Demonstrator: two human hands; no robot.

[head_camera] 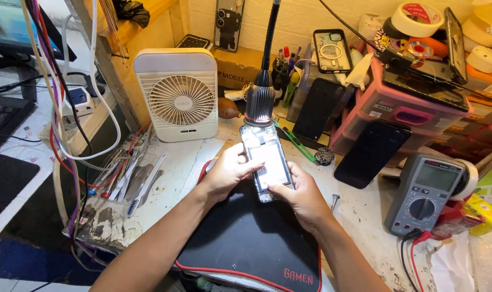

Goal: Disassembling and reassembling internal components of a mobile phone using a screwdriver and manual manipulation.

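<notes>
An opened smartphone (267,158) with its back cover off lies under a gooseneck lamp (260,103), brightly lit. My left hand (228,172) grips its left edge, thumb on the upper side. My right hand (302,196) holds the lower right corner, thumb pressing on the phone's inside near the bottom. Both hands hover over a black mat with red trim (246,243).
A small white desk fan (176,94) stands at the back left. Tweezers and metal tools (129,181) lie left. A grey multimeter (423,192) sits right, beside a dark phone (371,154). Pink storage boxes (403,108), tape rolls (416,19) and a pen holder (284,67) crowd the back.
</notes>
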